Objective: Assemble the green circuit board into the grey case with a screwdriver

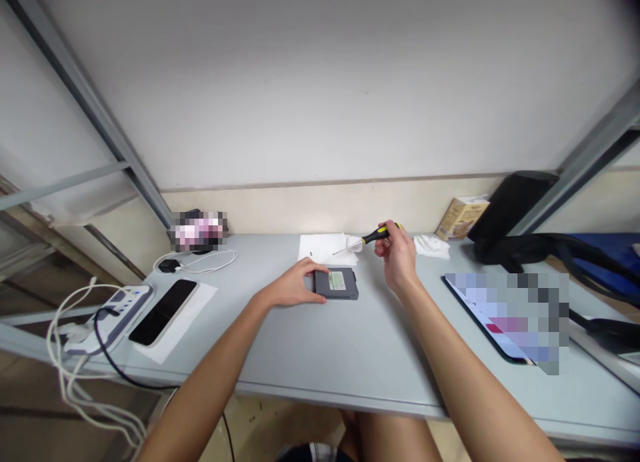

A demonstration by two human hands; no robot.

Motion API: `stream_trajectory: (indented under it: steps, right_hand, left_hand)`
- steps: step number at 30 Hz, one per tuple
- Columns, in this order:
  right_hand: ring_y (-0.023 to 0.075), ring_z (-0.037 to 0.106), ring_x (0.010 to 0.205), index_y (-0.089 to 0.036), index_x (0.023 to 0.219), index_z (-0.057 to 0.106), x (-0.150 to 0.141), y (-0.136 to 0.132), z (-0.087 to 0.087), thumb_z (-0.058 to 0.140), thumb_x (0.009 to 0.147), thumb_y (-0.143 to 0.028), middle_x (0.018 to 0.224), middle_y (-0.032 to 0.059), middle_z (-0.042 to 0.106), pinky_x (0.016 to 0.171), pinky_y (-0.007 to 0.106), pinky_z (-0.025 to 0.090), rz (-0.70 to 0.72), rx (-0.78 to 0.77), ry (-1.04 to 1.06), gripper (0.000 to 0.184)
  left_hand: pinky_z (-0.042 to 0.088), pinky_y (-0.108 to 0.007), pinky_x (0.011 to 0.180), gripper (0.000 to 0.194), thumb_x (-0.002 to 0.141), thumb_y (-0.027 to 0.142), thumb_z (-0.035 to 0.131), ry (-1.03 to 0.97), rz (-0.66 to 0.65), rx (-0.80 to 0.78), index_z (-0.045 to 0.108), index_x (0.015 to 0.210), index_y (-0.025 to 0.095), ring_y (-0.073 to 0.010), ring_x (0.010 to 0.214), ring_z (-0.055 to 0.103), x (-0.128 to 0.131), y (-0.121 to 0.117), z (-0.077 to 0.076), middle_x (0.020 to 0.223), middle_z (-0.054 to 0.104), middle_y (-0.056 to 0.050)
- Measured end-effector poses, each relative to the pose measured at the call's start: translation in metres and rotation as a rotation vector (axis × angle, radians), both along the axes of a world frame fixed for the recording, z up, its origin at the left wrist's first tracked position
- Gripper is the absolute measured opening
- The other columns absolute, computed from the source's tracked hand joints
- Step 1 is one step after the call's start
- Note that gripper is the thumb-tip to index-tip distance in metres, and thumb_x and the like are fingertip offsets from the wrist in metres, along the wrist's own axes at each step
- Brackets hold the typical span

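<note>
Taking the dark grey box (340, 291) as the centre of a clock face, with 12 at the wall (320, 115), the box lies flat on the tabletop (340, 355), its pale label (337, 280) facing up. The left hand (300, 283) comes in from 9 o'clock and grips the box's left end, thumb on the near edge and fingers at the far edge. The right hand (396, 255), at 2 o'clock, is closed around the black-and-yellow handle of a screwdriver (373, 237). Its metal shaft slants down to the left, the tip over a sheet of white paper (320, 244) at 12 o'clock; whether the tip touches the paper cannot be told. Small dark specks (311, 254) lie on that sheet, too tiny to identify.

Farther out at 2 o'clock are a crumpled white tissue (433, 247) and a yellow carton (461, 219) leaning on a black object (515, 199). A tablet (487, 319), partly pixelated, lies between 3 and 4. At 9 o'clock a smartphone (164, 313) rests on white paper, with a power strip (113, 319) beyond it.
</note>
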State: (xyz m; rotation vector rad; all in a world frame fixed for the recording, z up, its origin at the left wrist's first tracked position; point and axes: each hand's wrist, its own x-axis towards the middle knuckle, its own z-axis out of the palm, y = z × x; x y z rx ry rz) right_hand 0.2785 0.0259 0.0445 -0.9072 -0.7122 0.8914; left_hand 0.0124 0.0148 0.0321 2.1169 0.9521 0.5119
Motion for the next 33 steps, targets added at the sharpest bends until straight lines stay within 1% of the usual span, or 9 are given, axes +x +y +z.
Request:
stream_trajectory:
  steps: [5,9,13,16,21,24,26,29,33]
  right_hand:
    - [0.0077,0.042,0.049,-0.021,0.084,0.067,0.001,0.001,0.0,0.081,0.074,-0.058,0.058,-0.005,0.051,0.043,0.021,0.03,-0.017,0.0,0.029,0.042]
    - [0.0077,0.042,0.048,-0.02,0.086,0.067,0.002,0.002,-0.002,0.079,0.076,-0.058,0.057,-0.0049,0.051,0.043,0.021,0.03,-0.017,-0.006,0.027,0.04]
    - [0.0075,0.041,0.047,-0.02,0.086,0.067,0.004,0.003,-0.004,0.077,0.078,-0.057,0.055,-0.0053,0.051,0.044,0.022,0.03,-0.016,-0.003,0.017,0.039]
    - [0.0078,0.041,0.046,-0.021,0.087,0.066,0.004,0.003,-0.004,0.077,0.078,-0.059,0.054,-0.0056,0.05,0.043,0.022,0.03,-0.026,-0.008,0.004,0.04]
    - [0.0087,0.041,0.046,-0.021,0.087,0.066,-0.001,0.004,-0.008,0.076,0.078,-0.06,0.053,-0.0055,0.05,0.044,0.023,0.029,-0.017,-0.041,-0.026,0.041]
    - [0.0088,0.04,0.047,-0.021,0.087,0.066,-0.007,0.005,-0.014,0.076,0.077,-0.062,0.054,-0.0052,0.051,0.044,0.023,0.028,0.014,-0.077,-0.063,0.043]
    - [0.009,0.043,0.048,-0.021,0.091,0.068,-0.012,0.005,-0.019,0.077,0.076,-0.065,0.06,-0.0036,0.057,0.045,0.023,0.029,0.054,-0.109,-0.113,0.047]
    - [0.0098,0.047,0.051,-0.022,0.099,0.069,-0.017,0.004,-0.025,0.075,0.077,-0.069,0.073,0.0,0.068,0.048,0.025,0.035,0.124,-0.14,-0.222,0.052]
    - [0.0108,0.05,0.054,-0.022,0.108,0.071,-0.021,0.004,-0.03,0.073,0.079,-0.072,0.081,0.0022,0.072,0.052,0.026,0.04,0.174,-0.145,-0.34,0.057]
  left_hand:
    - [0.052,-0.039,0.102,0.051,0.078,0.047,0.086,-0.028,0.067,0.022,0.076,0.123,0.026,-0.0264,0.113,0.064,0.005,-0.004,0.004,0.122,0.068,-0.009]
    - [0.051,-0.038,0.103,0.043,0.092,0.055,0.071,-0.058,0.094,0.006,0.078,0.122,0.025,-0.0263,0.115,0.067,0.005,-0.004,0.004,0.123,0.075,-0.008]
    - [0.049,-0.036,0.105,0.042,0.099,0.054,0.059,-0.078,0.128,0.011,0.08,0.117,0.023,-0.0254,0.115,0.069,0.006,-0.003,0.003,0.122,0.078,-0.007]
    - [0.051,-0.034,0.101,0.046,0.1,0.056,0.054,-0.093,0.136,0.007,0.08,0.111,0.019,-0.0252,0.109,0.07,0.006,-0.003,0.003,0.116,0.079,-0.007]
    - [0.053,-0.034,0.088,0.062,0.101,0.066,0.044,-0.073,0.19,-0.012,0.078,0.092,0.016,-0.0253,0.091,0.068,0.006,-0.003,0.002,0.094,0.077,-0.005]
    - [0.054,-0.034,0.088,0.066,0.101,0.07,0.041,-0.085,0.206,-0.029,0.077,0.089,0.016,-0.0256,0.09,0.068,0.004,0.0,0.0,0.091,0.076,-0.005]
    - [0.054,-0.035,0.092,0.067,0.102,0.069,0.037,-0.119,0.245,-0.015,0.078,0.096,0.016,-0.0261,0.095,0.069,0.002,0.005,-0.002,0.095,0.077,-0.006]
    - [0.053,-0.037,0.099,0.066,0.107,0.061,0.03,-0.146,0.385,0.094,0.078,0.106,0.016,-0.0255,0.1,0.07,-0.005,0.014,-0.004,0.1,0.078,-0.009]
    - [0.05,-0.04,0.104,0.052,0.108,0.045,0.033,-0.05,0.477,0.302,0.077,0.1,0.018,-0.0259,0.108,0.069,-0.012,0.023,-0.008,0.106,0.078,-0.011]
